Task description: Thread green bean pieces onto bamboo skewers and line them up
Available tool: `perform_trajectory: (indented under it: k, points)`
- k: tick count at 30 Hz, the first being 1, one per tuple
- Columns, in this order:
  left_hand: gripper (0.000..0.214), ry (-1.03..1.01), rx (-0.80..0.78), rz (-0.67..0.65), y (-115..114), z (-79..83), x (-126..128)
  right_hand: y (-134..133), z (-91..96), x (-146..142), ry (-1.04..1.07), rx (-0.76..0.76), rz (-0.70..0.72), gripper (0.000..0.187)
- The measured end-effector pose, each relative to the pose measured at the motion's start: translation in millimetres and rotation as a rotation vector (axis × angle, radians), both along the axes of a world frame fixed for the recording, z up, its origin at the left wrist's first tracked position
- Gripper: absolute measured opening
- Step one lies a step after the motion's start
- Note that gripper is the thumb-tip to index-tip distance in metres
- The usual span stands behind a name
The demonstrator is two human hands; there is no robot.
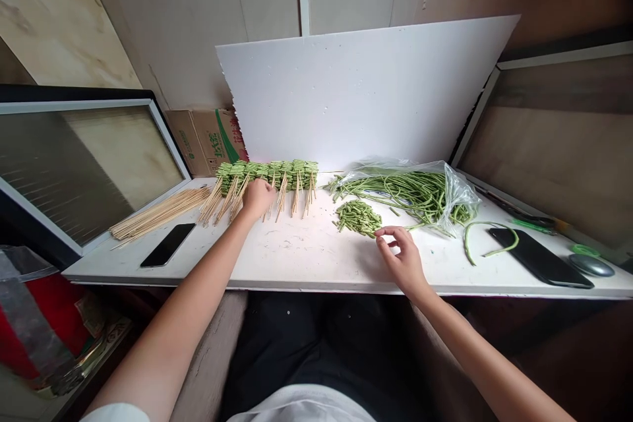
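My left hand [257, 199] lies over a dense row of bamboo skewers threaded with cut green bean pieces [291, 175], and its fingers are hidden among them. A small heap of cut bean pieces [357, 217] sits to the right of that row. My right hand [403, 257] hovers just in front of the heap, fingers curled and holding nothing visible. Behind it, long green beans [405, 194] spill from a clear plastic bag [457, 194]. One loose long bean [487, 244] lies further right on the white table [297, 257].
A bundle of bare skewers [161, 212] and a black phone [168, 245] lie at the table's left. Another phone [539, 257] and a grey oval object [591, 265] lie at the right. A white board [356, 92] leans behind, with a cardboard box [205, 142] beside it.
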State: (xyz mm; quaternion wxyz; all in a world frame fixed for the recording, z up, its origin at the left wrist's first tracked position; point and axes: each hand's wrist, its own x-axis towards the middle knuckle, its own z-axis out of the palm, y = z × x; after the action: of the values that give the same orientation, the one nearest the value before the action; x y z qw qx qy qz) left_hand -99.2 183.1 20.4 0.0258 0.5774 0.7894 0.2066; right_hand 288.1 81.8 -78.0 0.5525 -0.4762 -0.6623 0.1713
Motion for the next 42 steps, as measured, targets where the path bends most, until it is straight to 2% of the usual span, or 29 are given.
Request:
perform_trajectory:
  k: [3,6,9,12,16,24,31,36,42]
  points:
    - [0.019,0.009,0.059,-0.027,-37,-27.4,-2,1,-2.2,-2,-0.001,0.006,0.010,0.022]
    - [0.016,0.013,0.066,-0.060,-61,-57.1,4,3,-4.3,-2,0.000,0.004,0.010,0.022]
    - [0.023,0.034,0.079,-0.123,-70,-77.4,12,3,-5.3,-1,-0.011,0.005,0.006,0.022]
    - [0.026,0.063,0.085,-0.241,-70,-86.7,19,2,-5.2,0,-0.027,0.012,0.006,0.021]
    - [0.034,0.081,0.047,-0.328,-69,-90.3,27,2,-4.9,-1,-0.046,0.025,-0.003,0.021]
    - [0.059,0.167,-0.113,-0.252,-55,-91.2,42,2,-5.5,0,-0.083,0.049,-0.037,0.021]
    - [0.059,0.206,-0.181,-0.248,-38,-92.3,43,2,-7.4,-1,-0.077,0.051,-0.033,0.021]
    - [0.059,0.249,-0.192,-0.217,-33,-87.1,47,0,-6.8,-3,-0.096,0.077,-0.020,0.019]
    - [0.056,0.280,-0.204,-0.180,-27,-88.5,56,-1,-5.7,-6,-0.098,0.080,-0.008,0.017]
